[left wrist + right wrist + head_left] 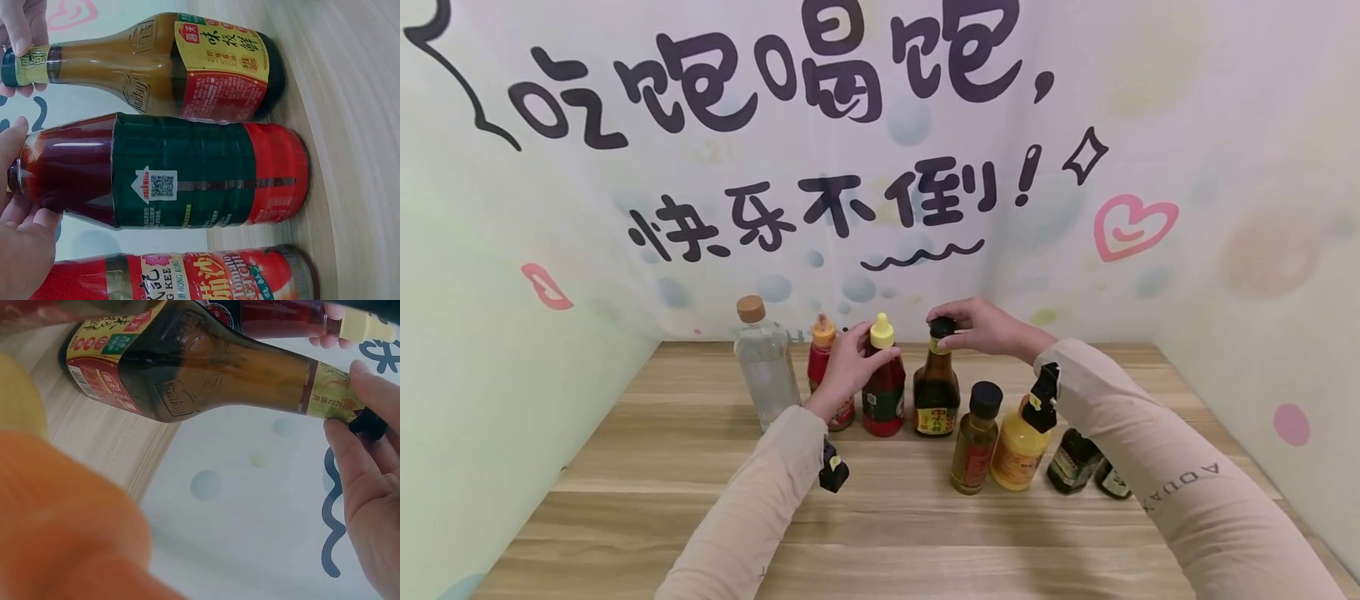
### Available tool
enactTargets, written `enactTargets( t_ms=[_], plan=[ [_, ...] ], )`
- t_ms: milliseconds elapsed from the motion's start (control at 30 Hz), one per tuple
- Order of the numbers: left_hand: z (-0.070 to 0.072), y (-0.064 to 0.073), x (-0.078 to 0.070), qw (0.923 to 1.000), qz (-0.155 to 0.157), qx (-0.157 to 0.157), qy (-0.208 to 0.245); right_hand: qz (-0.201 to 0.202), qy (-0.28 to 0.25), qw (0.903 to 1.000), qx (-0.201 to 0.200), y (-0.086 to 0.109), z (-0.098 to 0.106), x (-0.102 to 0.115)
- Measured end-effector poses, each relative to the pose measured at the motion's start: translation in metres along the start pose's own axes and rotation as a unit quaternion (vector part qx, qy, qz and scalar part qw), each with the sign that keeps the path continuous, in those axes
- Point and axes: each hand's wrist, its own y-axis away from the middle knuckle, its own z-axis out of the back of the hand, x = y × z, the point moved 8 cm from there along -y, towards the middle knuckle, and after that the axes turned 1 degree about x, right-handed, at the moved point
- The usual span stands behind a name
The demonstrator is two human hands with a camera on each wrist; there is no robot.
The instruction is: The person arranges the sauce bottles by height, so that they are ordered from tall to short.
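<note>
My left hand grips the neck of a red sauce bottle with a dark green label, just below its yellow nozzle cap. By its black cap and neck, a soy sauce bottle with a yellow and red label is held by my right hand. Both bottles stand upright side by side, with a narrow gap between them in the head view. Just left of them, partly behind my left hand, is a tomato ketchup bottle with an orange nozzle cap.
A clear bottle with a brown cap stands at the row's left end. Nearer on the right are a black-capped oil bottle, a yellow sauce bottle and two dark jars, partly under my right sleeve. A printed wall cloth hangs behind.
</note>
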Motion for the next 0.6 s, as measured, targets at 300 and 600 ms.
enactTargets(
  t_ms=[300, 600],
  plan=[
    [-0.0011, 0.0001, -0.0049, 0.9998, 0.013, 0.004, -0.017, 0.009, 0.012, 0.9999, -0.002, 0.0007, 0.0016, 0.0035],
    [-0.0022, 0.0018, -0.008, 0.9994, 0.024, -0.001, -0.023, -0.008, 0.047, 0.9988, 0.009, 0.0028, 0.0032, 0.009]
  ],
)
